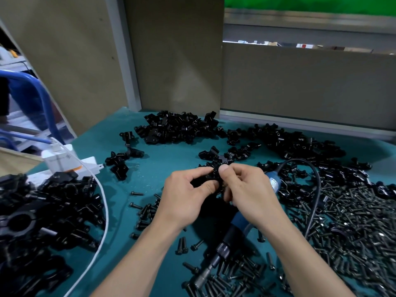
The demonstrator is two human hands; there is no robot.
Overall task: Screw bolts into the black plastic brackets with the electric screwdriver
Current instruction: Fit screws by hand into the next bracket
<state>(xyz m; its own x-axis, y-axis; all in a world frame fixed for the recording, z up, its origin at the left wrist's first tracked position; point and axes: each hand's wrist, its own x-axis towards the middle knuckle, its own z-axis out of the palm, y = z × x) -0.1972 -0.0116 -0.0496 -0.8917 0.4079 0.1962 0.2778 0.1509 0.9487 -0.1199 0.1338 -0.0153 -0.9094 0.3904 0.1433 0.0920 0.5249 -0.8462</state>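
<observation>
Both hands meet over the middle of the teal table (pixel 162 168). My left hand (pixel 184 198) and my right hand (pixel 246 189) pinch one black plastic bracket (pixel 213 174) between thumbs and fingers. The blue electric screwdriver (pixel 237 224) lies on the table under my right wrist, its metal bit (pixel 205 273) pointing toward the near edge and its black cord (pixel 315 189) looping off to the right. Loose dark bolts (pixel 353 228) lie heaped at the right and scattered near the bit. Whether a bolt sits in the held bracket is hidden by my fingers.
Heaps of black brackets lie at the back (pixel 177 127), back right (pixel 300 142) and near left (pixel 42 211). A white power strip (pixel 64 159) with a white cable (pixel 102 202) sits at the left. Cardboard panels (pixel 175 52) wall the back.
</observation>
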